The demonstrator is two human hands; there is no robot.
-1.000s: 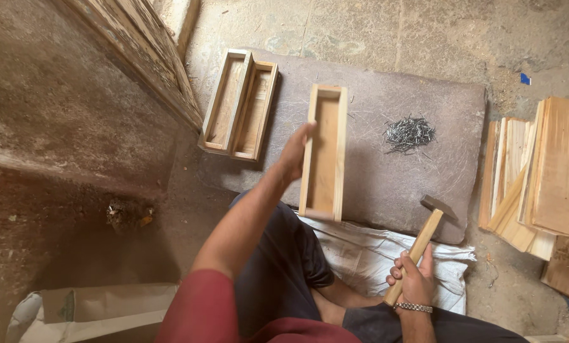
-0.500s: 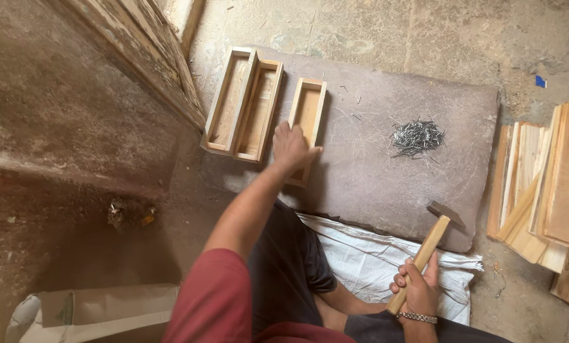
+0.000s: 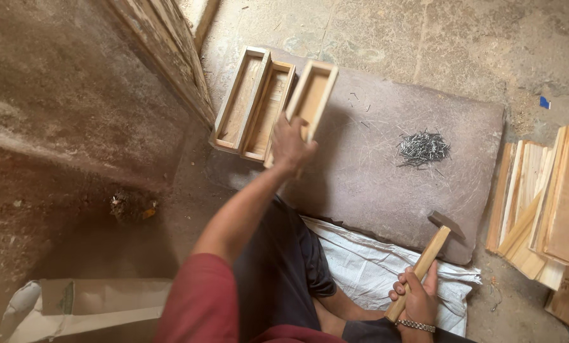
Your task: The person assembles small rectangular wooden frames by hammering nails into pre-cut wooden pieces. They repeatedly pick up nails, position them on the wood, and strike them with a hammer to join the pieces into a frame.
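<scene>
View from above of a person sitting on a concrete floor (image 3: 424, 38), seen from their own head looking down. The left hand (image 3: 292, 143), reaching out toward 12 o'clock, is clamped on the near end of a narrow open wooden box (image 3: 316, 94), fingers curled over its rim. This box is tilted up on its long side and leans against two more wooden boxes (image 3: 252, 101) of the same shape, which lie side by side just to its left, at about 11 o'clock. All three rest at the far left corner of a worn grey board (image 3: 386, 190) lying flat on the floor.

The right hand (image 3: 416, 297), low at about 4 o'clock, is closed around the wooden handle of a hammer (image 3: 432, 253). The hammer's dark head points up and away, over the near edge of the board. A metal bracelet (image 3: 415, 325) sits on that wrist.

On the board at about 2 o'clock, well apart from both hands, lies a loose heap of small dark nails (image 3: 423, 147). At 3 o'clock, beside the board, thin wooden slats (image 3: 551, 203) are stacked unevenly. A white woven sack (image 3: 367, 267) is spread under the person's legs. At 7 o'clock lies a flattened cardboard piece (image 3: 94, 305)
</scene>
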